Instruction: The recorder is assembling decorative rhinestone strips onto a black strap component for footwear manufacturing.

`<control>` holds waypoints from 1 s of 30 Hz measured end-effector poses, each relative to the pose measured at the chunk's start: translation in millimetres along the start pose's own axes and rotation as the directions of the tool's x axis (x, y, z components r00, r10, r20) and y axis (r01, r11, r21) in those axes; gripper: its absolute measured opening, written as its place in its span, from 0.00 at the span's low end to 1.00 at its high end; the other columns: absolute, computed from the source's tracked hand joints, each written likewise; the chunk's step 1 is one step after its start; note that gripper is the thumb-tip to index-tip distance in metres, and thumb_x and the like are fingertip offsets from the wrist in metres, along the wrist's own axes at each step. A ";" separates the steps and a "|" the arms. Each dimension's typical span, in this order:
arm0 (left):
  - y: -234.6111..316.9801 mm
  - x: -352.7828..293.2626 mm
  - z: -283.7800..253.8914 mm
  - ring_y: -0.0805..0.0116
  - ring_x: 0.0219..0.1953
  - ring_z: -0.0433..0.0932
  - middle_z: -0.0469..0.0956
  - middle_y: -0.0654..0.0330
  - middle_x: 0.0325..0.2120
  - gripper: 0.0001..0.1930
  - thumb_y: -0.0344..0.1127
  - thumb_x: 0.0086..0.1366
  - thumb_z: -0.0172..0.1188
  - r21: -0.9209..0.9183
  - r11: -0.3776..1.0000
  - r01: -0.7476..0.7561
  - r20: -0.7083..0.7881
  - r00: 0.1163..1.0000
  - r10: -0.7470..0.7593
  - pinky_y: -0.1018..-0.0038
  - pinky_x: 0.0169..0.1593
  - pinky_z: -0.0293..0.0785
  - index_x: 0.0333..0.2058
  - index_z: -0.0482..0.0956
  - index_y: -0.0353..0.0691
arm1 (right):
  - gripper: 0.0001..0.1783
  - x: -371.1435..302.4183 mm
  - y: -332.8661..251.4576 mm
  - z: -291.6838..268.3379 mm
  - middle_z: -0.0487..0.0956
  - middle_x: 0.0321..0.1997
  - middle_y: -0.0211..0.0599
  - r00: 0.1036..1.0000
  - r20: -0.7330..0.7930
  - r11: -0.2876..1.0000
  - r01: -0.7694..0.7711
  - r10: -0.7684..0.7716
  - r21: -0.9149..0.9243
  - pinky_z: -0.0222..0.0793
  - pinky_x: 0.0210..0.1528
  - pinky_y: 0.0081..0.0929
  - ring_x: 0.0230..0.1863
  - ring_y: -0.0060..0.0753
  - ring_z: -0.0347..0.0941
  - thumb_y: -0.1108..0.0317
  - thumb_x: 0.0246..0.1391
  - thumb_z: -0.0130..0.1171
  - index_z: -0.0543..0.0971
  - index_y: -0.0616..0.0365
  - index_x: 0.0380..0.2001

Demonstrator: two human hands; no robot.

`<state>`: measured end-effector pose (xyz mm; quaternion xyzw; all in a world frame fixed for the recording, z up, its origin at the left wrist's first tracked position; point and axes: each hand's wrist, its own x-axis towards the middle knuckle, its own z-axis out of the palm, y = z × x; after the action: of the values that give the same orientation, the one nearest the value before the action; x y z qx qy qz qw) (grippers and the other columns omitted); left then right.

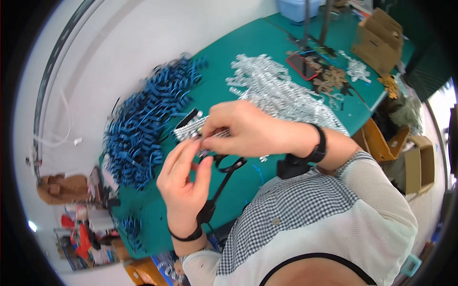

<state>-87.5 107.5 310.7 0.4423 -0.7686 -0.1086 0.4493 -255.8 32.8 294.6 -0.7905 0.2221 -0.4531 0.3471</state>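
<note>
Both hands meet over the table, fingertips close together. My right hand [241, 128] is closed in a pinch around a silvery, beaded-looking strip [188, 129] with a black end, which sticks out beyond its fingers. My left hand [183, 178] is bent upward just below, thumb and fingers drawn together at a small shiny piece too blurred to name. On the left, a large heap of dark blue curled strips [148, 124] lies close to the hands. Behind my right hand spreads a pile of silver twisted strips [272, 88]. A black loop [234, 165] hangs by my left wrist.
The green tabletop [214, 45] meets a white wall at left. A red-edged phone [301, 66] lies at the back beside brown pieces [330, 78] and a small silver pile [357, 70]. A cardboard box [378, 42] and light blue bin [293, 9] stand farther back; open cartons [420, 164] are at right.
</note>
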 end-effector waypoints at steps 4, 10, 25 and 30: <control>4.0 -5.2 2.2 0.75 0.25 0.72 0.76 0.55 0.38 0.17 0.23 0.53 0.58 0.201 0.974 0.103 0.016 0.994 -0.108 0.81 0.28 0.68 0.44 0.74 0.31 | 0.09 -0.8 0.1 6.7 0.74 0.25 0.40 0.998 0.019 0.998 0.062 -0.062 -0.028 0.69 0.30 0.30 0.29 0.38 0.73 0.68 0.42 0.58 0.78 0.62 0.26; -13.0 2.2 -0.8 0.78 0.24 0.72 0.74 0.60 0.29 0.13 0.23 0.52 0.60 -0.046 0.966 0.255 0.146 0.958 -0.246 0.84 0.25 0.66 0.39 0.75 0.30 | 0.08 -3.9 0.0 6.9 0.74 0.24 0.37 0.998 0.042 0.994 0.050 -0.046 -0.094 0.69 0.31 0.30 0.30 0.37 0.72 0.67 0.43 0.57 0.78 0.60 0.25; 5.8 -8.0 -27.0 0.79 0.21 0.71 0.73 0.60 0.27 0.09 0.23 0.54 0.60 -0.141 0.969 0.200 -0.025 0.978 -0.206 0.87 0.22 0.67 0.35 0.79 0.31 | 0.07 -21.3 -56.3 -52.5 0.72 0.19 0.35 0.983 0.131 0.973 0.148 -0.126 -0.178 0.62 0.18 0.23 0.18 0.30 0.69 0.70 0.41 0.64 0.78 0.61 0.25; 9.6 -9.6 -27.3 0.78 0.20 0.71 0.73 0.60 0.24 0.10 0.22 0.50 0.63 -0.101 0.984 0.147 -0.102 0.982 -0.157 0.86 0.22 0.66 0.33 0.80 0.29 | 0.07 -25.3 -78.8 -50.1 0.72 0.19 0.34 0.934 0.190 0.886 0.348 -0.302 -0.306 0.60 0.14 0.23 0.15 0.30 0.67 0.74 0.38 0.66 0.78 0.61 0.23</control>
<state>-69.6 126.9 326.1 0.4834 -0.7009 -0.1540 0.5013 -309.0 84.3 357.0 -0.8929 0.1356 -0.4053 0.1413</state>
